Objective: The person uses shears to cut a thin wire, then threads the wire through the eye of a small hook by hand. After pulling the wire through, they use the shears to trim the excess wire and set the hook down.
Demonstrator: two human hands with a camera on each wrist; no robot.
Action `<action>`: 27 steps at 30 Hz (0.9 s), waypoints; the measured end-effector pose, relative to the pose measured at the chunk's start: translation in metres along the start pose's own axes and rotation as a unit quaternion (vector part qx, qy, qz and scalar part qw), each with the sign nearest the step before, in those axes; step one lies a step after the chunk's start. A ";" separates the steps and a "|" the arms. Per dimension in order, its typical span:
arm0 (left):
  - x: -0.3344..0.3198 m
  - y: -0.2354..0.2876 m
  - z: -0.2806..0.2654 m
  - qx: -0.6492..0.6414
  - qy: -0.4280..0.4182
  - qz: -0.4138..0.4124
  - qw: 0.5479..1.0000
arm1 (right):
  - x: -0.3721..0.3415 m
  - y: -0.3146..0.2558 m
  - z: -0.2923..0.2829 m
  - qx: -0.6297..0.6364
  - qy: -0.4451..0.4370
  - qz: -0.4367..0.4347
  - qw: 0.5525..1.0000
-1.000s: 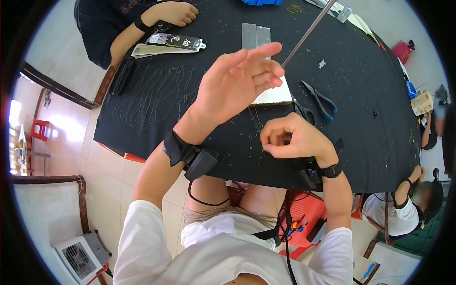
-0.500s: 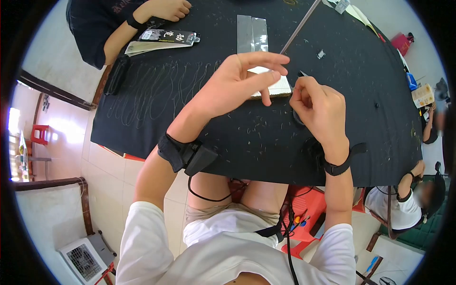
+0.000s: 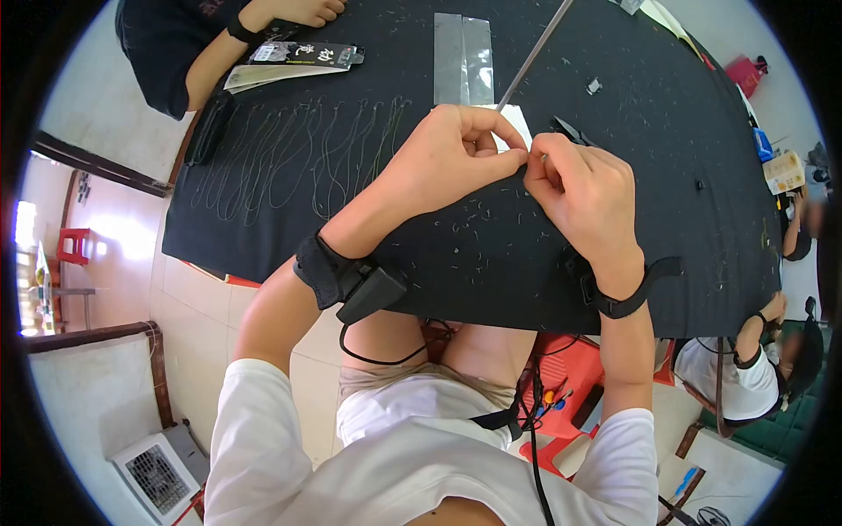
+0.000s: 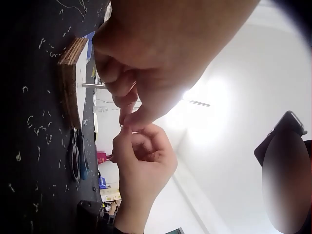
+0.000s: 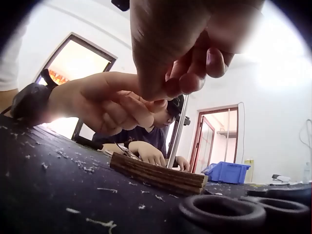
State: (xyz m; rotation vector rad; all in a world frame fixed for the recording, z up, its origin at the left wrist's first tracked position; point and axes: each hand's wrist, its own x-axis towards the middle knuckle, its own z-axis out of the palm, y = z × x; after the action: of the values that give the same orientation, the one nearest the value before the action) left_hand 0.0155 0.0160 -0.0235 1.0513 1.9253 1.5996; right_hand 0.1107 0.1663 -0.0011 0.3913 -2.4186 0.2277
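My left hand (image 3: pixel 447 162) and right hand (image 3: pixel 589 193) meet fingertip to fingertip over the black table, each with thumb and forefinger pinched together. What they pinch looks like a thin line, almost too fine to see and mostly hidden by the fingers. Just beyond is a wooden block (image 4: pixel 72 87) with a white top, from which a slim metal rod (image 3: pixel 537 54) rises. Pliers (image 3: pixel 568 130) lie partly covered behind my right hand. Black-handled scissors (image 5: pixel 222 210) rest beside the block in the right wrist view.
Several looped thin lines (image 3: pixel 254 171) lie spread at left on the black tablecloth (image 3: pixel 684 254). Beyond them are a black-labelled packet (image 3: pixel 303 54) and another person's hand (image 3: pixel 307 9). Clear plastic sleeves (image 3: pixel 463 61) lie behind the block. Small clippings dot the cloth.
My left hand has gone from spread fingers to a pinch. The right hand has moved up and right, and both hands' fingertips have come together. The view has shifted slightly.
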 end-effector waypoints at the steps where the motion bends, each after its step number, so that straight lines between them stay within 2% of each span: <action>1: 0.000 0.000 0.001 0.005 0.014 -0.007 1.000 | 0.000 0.001 0.000 0.000 0.000 0.001 1.000; 7: -0.003 -0.003 0.008 0.004 0.052 -0.016 0.999 | -0.002 0.005 0.001 0.010 -0.038 0.006 0.999; 11: -0.001 -0.007 0.009 0.019 0.055 0.000 0.998 | -0.001 0.007 0.002 0.007 -0.058 0.006 0.998; 15: -0.002 -0.006 0.006 0.060 0.048 -0.024 0.997 | -0.002 0.009 0.004 0.019 -0.077 -0.008 0.997; 18: -0.001 -0.007 0.004 0.066 0.049 -0.031 0.996 | -0.002 0.011 0.008 0.067 -0.060 0.017 0.996; 20: 0.000 -0.007 0.002 0.060 0.052 -0.035 0.996 | -0.001 0.013 0.007 0.055 -0.048 0.011 0.997; 22: 0.000 -0.007 0.000 -0.006 0.049 -0.066 0.997 | 0.001 0.013 0.006 0.044 -0.035 0.005 0.998; 24: 0.003 -0.013 0.000 -0.052 0.069 -0.058 0.995 | 0.003 0.010 0.002 0.099 -0.025 0.064 0.993; 27: 0.002 -0.009 -0.002 -0.120 0.094 -0.059 0.987 | 0.000 0.012 0.009 0.128 0.013 0.102 0.986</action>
State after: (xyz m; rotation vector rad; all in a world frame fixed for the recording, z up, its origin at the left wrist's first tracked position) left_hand 0.0100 0.0156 -0.0316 0.6981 1.8142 1.8620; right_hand 0.1013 0.1749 -0.0080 0.2503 -2.4087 0.6336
